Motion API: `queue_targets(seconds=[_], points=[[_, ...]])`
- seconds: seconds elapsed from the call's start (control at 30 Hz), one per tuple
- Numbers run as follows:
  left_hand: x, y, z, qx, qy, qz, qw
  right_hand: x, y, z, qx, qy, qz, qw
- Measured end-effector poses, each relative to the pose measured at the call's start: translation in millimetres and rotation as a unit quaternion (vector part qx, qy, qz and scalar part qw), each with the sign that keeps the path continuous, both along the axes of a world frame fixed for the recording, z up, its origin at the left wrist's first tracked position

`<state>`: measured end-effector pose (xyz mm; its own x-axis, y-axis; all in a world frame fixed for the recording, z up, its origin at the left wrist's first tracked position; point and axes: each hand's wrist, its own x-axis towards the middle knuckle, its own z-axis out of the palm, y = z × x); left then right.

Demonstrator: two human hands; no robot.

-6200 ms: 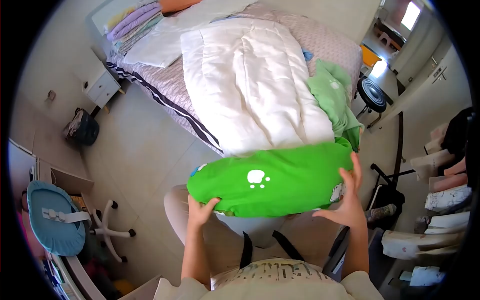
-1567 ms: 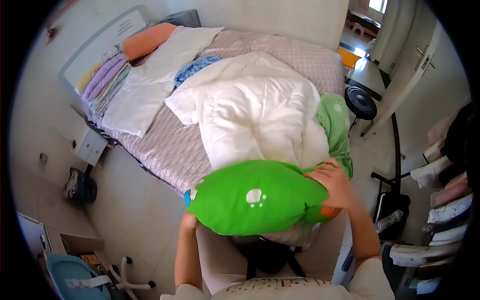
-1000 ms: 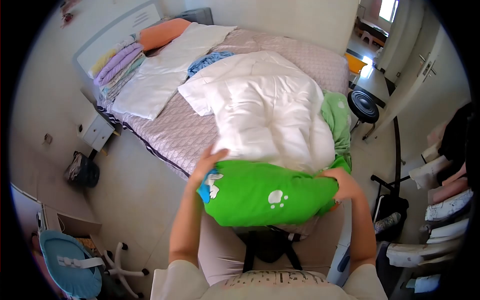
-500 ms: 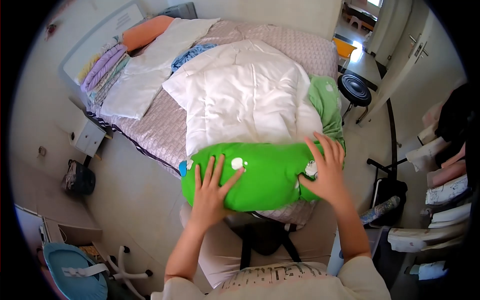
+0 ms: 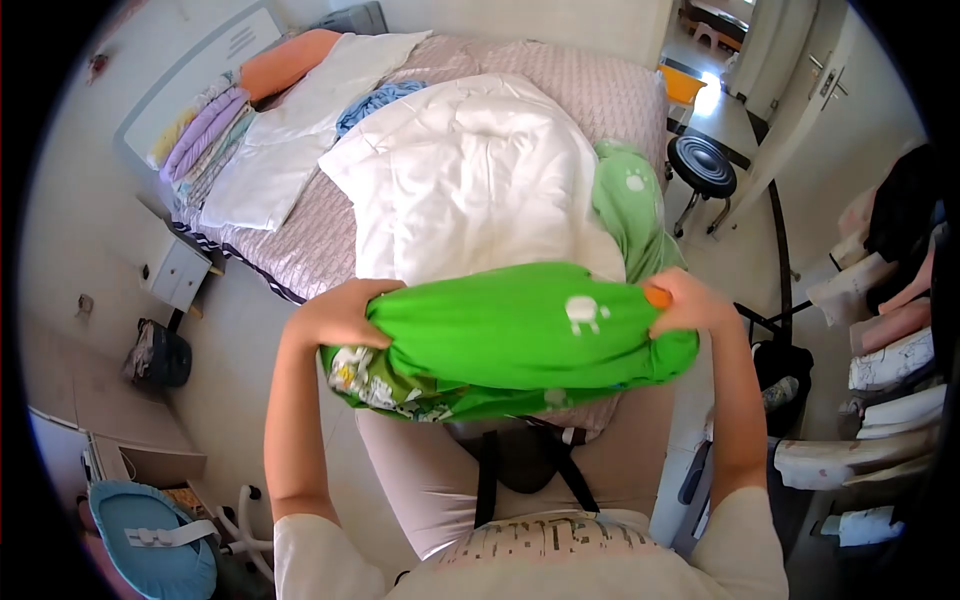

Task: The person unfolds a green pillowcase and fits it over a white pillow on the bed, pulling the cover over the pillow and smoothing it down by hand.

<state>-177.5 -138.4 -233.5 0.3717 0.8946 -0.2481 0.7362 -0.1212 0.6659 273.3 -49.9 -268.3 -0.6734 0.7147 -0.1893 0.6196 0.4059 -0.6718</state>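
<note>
A bright green bed cover (image 5: pixel 480 335) with white paw prints is bunched into a long bundle above my lap. At its lower left, a patterned side with white and yellow figures shows. My left hand (image 5: pixel 345 312) grips the left end, thumb and fingers closed on the cloth. At the right end my right hand (image 5: pixel 690 305) also pinches the fabric, beside a small orange patch. Just beyond the bundle, a white quilt (image 5: pixel 480 180) lies spread over the bed, with a paler green cloth (image 5: pixel 635 200) along its right side.
The bed (image 5: pixel 560 65) has a pinkish quilted spread, a white pad (image 5: pixel 290 150), an orange pillow (image 5: pixel 285 62) and folded bedding (image 5: pixel 205 135). A black round stool (image 5: pixel 702 165) stands right, before the door (image 5: pixel 810 110). A clothes rack (image 5: pixel 860 455) is at right, a blue chair (image 5: pixel 150 540) at lower left.
My hands have gone from lying spread on the green cover to gripping its two ends. The bundle is lifted and turned, now showing its patterned side. The view has shifted slightly.
</note>
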Motion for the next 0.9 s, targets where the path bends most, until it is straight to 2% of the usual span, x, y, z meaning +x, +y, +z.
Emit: queue_targets(seconds=[0.03, 0.07, 0.1, 0.13, 0.17, 0.2, 0.23, 0.27, 0.3, 0.33, 0.37, 0.43, 0.47, 0.5, 0.53, 0.57, 0.6, 0.63, 0.67, 0.7, 0.73, 0.77, 0.87, 0.9], points=[[-5.3, 10.7, -15.8, -0.015, 0.031, 0.035, 0.999, -1.8, 20.6, -10.1, -0.047, -0.073, 0.022, 0.996], [-2.5, 15.7, -30.3, 0.027, 0.067, 0.087, 0.994, -4.9, 32.8, -22.4, -0.047, -0.072, 0.020, 0.996], [6.0, 19.2, -38.3, 0.070, 0.101, 0.139, 0.983, -9.9, 43.0, -35.2, -0.098, -0.012, -0.051, 0.994], [30.2, 16.0, -35.4, 0.150, 0.202, 0.173, 0.952, -14.0, 47.6, -40.8, -0.147, 0.049, -0.122, 0.980], [51.7, 7.6, -51.0, 0.361, 0.262, 0.190, 0.874, -17.3, 44.6, -37.1, -0.146, 0.051, -0.125, 0.980], [72.7, 3.4, -50.8, 0.416, 0.334, 0.155, 0.832, -21.5, 36.3, -31.2, -0.028, 0.077, -0.111, 0.990], [89.3, -2.3, -45.3, 0.433, 0.245, 0.072, 0.864, -26.1, 25.8, -28.1, 0.087, 0.099, -0.095, 0.987], [116.8, -11.0, -25.9, 0.368, 0.142, -0.005, 0.919, -30.8, 11.4, -30.1, 0.207, 0.115, -0.089, 0.967], [139.3, -15.4, -21.2, 0.333, 0.070, -0.040, 0.939, -38.8, -4.1, -23.3, 0.203, 0.110, -0.092, 0.969], [155.5, -14.6, -23.4, 0.328, 0.067, -0.071, 0.940, -48.7, -20.8, -12.0, 0.399, 0.056, -0.127, 0.907], [168.8, -9.9, -30.2, 0.325, 0.061, -0.073, 0.941, -57.6, -35.6, -7.9, 0.577, -0.002, -0.153, 0.802], [191.7, 6.3, -48.9, 0.421, 0.125, -0.081, 0.895, -68.6, -68.1, -21.9, 0.590, 0.097, -0.177, 0.782], [203.4, 14.1, -58.3, 0.422, 0.120, -0.082, 0.895, -72.9, -84.7, -33.3, 0.583, 0.132, -0.140, 0.790], [214.6, 22.5, -67.6, 0.465, 0.154, -0.073, 0.869, -76.3, -97.0, -46.1, 0.574, 0.167, -0.103, 0.795], [220.6, 27.8, -71.5, 0.505, 0.188, -0.065, 0.840, -79.8, -104.8, -55.7, 0.539, 0.150, -0.091, 0.824], [221.2, 32.3, -68.7, 0.504, 0.184, -0.070, 0.841, -79.6, -111.7, -66.5, 0.503, 0.133, -0.081, 0.850], [218.5, 38.2, -64.1, 0.401, 0.193, -0.087, 0.891, -73.4, -116.2, -79.1, 0.406, 0.106, -0.143, 0.896], [215.1, 43.1, -60.6, 0.293, 0.200, -0.103, 0.929, -63.6, -119.9, -97.5, 0.407, 0.103, -0.147, 0.896], [210.9, 47.0, -60.2, 0.296, 0.198, -0.105, 0.929, -52.3, -122.3, -117.2, 0.390, 0.095, -0.199, 0.894], [203.7, 51.7, -60.3, 0.309, 0.143, -0.106, 0.934, -46.9, -125.0, -126.1, 0.372, 0.090, -0.251, 0.889], [197.8, 54.8, -59.7, 0.319, 0.088, -0.106, 0.938, -47.7, -129.9, -124.4, 0.372, 0.086, -0.255, 0.888], [193.2, 55.8, -50.7, 0.319, 0.087, -0.106, 0.938, -51.7, -137.9, -122.7, 0.372, 0.085, -0.255, 0.888], [181.8, 58.0, -8.2, 0.379, 0.058, -0.016, 0.923, -81.9, -154.6, -111.3, 0.233, 0.008, -0.258, 0.938], [181.3, 55.1, 6.0, 0.383, 0.061, -0.020, 0.921, -90.3, -148.2, -104.4, 0.236, 0.013, -0.262, 0.936]])
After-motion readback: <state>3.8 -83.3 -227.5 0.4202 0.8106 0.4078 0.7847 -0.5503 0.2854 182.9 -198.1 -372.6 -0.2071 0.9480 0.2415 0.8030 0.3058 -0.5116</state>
